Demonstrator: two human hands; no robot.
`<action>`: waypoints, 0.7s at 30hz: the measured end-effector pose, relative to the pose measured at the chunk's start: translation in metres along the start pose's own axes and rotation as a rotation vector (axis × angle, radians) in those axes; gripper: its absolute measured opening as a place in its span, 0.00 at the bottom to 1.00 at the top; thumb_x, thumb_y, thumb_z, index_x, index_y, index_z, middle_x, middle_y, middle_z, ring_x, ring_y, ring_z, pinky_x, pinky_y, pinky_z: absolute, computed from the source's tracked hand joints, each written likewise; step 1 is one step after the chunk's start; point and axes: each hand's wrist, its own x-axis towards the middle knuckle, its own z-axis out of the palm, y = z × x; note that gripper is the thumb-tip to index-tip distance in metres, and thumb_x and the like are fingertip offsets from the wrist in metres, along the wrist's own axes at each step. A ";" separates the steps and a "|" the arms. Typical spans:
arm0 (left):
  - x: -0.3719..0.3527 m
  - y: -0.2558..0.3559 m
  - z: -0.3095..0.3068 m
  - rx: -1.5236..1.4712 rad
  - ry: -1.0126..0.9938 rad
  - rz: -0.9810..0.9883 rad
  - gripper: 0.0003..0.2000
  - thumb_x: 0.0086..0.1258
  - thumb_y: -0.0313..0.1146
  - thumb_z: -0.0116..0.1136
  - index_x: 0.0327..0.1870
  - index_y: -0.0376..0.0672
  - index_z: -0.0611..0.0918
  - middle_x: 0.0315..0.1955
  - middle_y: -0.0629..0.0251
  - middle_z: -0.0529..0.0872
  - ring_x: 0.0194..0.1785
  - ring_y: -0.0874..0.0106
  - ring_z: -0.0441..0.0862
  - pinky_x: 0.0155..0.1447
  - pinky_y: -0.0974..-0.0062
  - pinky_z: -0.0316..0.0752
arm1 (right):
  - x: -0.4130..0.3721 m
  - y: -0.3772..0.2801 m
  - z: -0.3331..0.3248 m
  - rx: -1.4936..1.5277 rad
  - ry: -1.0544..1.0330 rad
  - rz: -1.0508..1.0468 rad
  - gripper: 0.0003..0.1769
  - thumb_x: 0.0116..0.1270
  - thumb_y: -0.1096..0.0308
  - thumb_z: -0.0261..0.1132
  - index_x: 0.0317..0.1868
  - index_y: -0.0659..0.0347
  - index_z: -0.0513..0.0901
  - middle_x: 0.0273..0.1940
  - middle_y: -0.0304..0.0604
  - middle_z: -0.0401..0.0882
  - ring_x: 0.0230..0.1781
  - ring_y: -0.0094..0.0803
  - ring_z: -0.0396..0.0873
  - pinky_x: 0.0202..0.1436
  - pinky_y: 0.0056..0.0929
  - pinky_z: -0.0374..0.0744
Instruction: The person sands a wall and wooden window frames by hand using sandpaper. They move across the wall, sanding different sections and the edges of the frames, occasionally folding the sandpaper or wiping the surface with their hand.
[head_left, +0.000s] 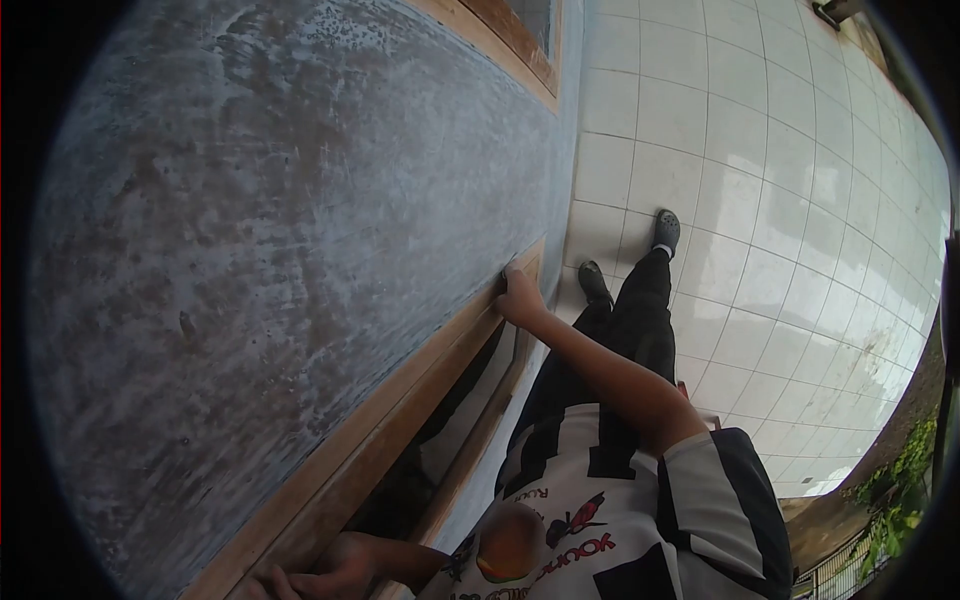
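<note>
Patchy plaster wall (250, 250) meets white floor tiles (780, 200); a co-worker's near hand (345, 570) and far hand (520, 298) grip its wooden frame (400, 405).

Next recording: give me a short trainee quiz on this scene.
1. True or false: the hand of the person in the striped shirt touches the wooden frame.
2. The floor is: A carpet, B white tiles, C grass.
3. What colour are the trousers?
Key: 1 true; 2 B; 3 black.
</note>
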 end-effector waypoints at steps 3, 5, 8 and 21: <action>0.001 0.006 0.000 0.098 -0.026 -0.025 0.16 0.77 0.31 0.46 0.37 0.31 0.85 0.46 0.47 0.87 0.55 0.58 0.85 0.60 0.65 0.82 | -0.009 -0.002 0.008 0.043 0.115 -0.027 0.42 0.55 0.80 0.58 0.71 0.88 0.55 0.58 0.79 0.73 0.62 0.67 0.74 0.68 0.50 0.73; 0.002 0.009 0.005 0.064 -0.020 -0.002 0.16 0.78 0.31 0.46 0.37 0.31 0.85 0.46 0.47 0.86 0.55 0.58 0.85 0.60 0.65 0.82 | -0.016 -0.021 0.004 0.035 0.112 -0.025 0.42 0.55 0.79 0.58 0.70 0.88 0.56 0.59 0.79 0.73 0.62 0.66 0.74 0.68 0.50 0.73; 0.005 0.005 0.004 0.034 -0.016 0.044 0.16 0.78 0.31 0.45 0.36 0.30 0.85 0.45 0.48 0.87 0.54 0.58 0.86 0.59 0.65 0.83 | 0.008 0.005 0.012 0.004 0.156 -0.026 0.38 0.55 0.78 0.60 0.67 0.85 0.61 0.57 0.78 0.75 0.62 0.66 0.75 0.66 0.50 0.74; 0.004 0.007 0.003 -0.003 -0.004 0.040 0.17 0.79 0.30 0.45 0.35 0.29 0.84 0.46 0.42 0.86 0.52 0.55 0.86 0.58 0.59 0.84 | -0.002 -0.020 -0.007 -0.104 0.028 0.005 0.38 0.57 0.75 0.61 0.66 0.87 0.60 0.56 0.77 0.77 0.62 0.66 0.76 0.65 0.49 0.75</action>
